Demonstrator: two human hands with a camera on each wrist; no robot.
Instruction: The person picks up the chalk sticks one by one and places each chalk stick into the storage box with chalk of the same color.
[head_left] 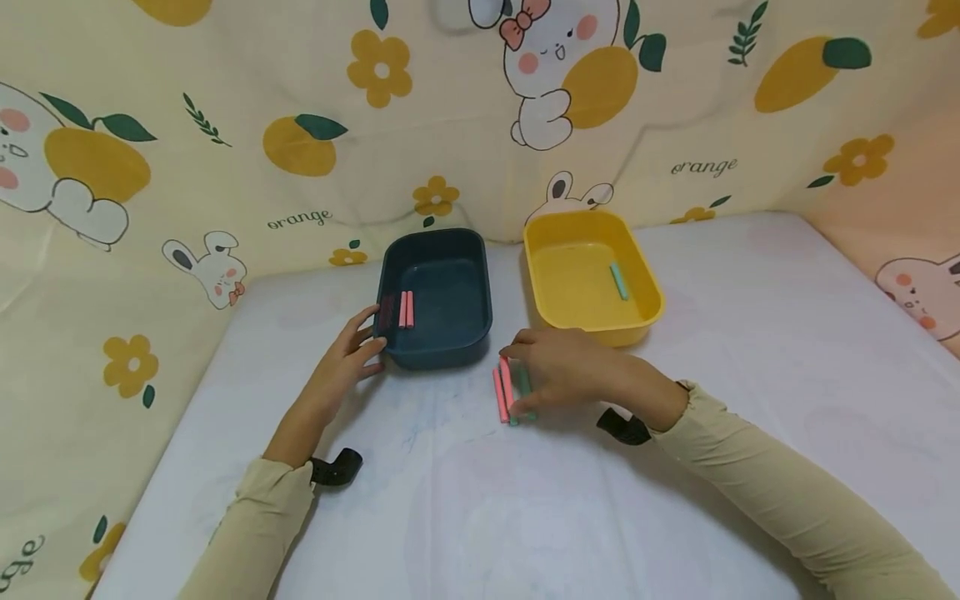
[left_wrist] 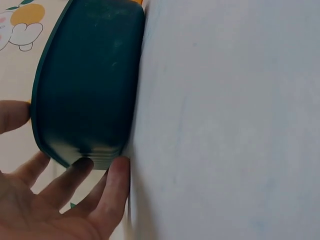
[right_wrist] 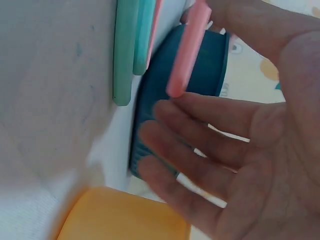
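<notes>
My right hand (head_left: 566, 367) pinches a pink chalk stick (right_wrist: 190, 50) by its far end, between thumb and index finger; the other fingers are spread. Beside it on the table lie another pink chalk stick (head_left: 500, 396) and green chalk sticks (right_wrist: 125, 55), partly hidden by the hand in the head view. My left hand (head_left: 337, 371) touches the near left corner of a dark blue bin (head_left: 450, 354) with loosely extended fingers. Two pink chalk sticks (head_left: 407, 309) lie inside that bin. A yellow bin (head_left: 555, 312), just beyond my right hand, contains one green chalk stick (head_left: 618, 281).
Both bins stand side by side at the back of the white-covered table (head_left: 420, 500). Behind them hangs a patterned cloth (head_left: 450, 108) with rabbits and oranges. Black straps with small dark mounts (head_left: 337, 468) sit at both wrists.
</notes>
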